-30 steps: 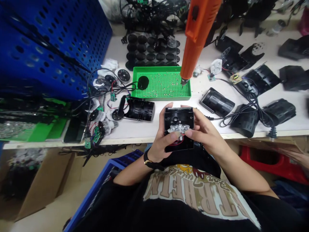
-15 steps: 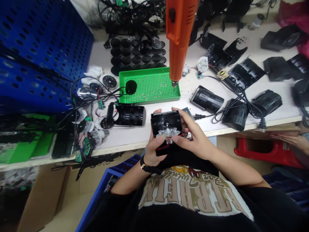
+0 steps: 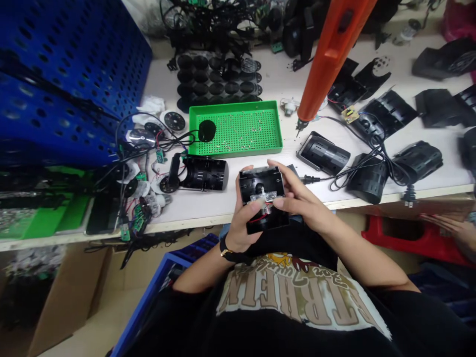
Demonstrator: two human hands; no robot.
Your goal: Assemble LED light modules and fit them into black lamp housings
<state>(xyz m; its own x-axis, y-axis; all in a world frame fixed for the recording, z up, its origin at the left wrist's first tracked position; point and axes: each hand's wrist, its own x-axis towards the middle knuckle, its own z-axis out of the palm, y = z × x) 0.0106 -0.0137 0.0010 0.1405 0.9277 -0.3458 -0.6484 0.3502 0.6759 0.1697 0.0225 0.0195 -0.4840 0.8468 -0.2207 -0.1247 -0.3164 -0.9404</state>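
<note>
Both of my hands hold a black plastic housing (image 3: 266,181) in front of the table edge, its open side turned up to me. My left hand (image 3: 242,225) wraps its left side, thumb on a clear plastic part (image 3: 263,197) inside. My right hand (image 3: 303,201) grips the right side, and its thumb presses near that same clear part. Thin red wires run below the clear part. Above and to the right, an orange electric screwdriver (image 3: 329,59) hangs with its bit pointing down, touched by neither hand.
A green tray (image 3: 235,103) holds small screws and a black round piece. Another open black housing (image 3: 206,173) lies left of my hands. More housings (image 3: 323,154) and cables are at the right. Blue perforated crates (image 3: 70,74) stand at the left. Another person's hand (image 3: 453,223) shows at the far right.
The orange screwdriver has swung to the right and now hangs beyond the tray. The housing is tilted differently, showing more of its lower half, and my thumbs have moved slightly on the clear part.
</note>
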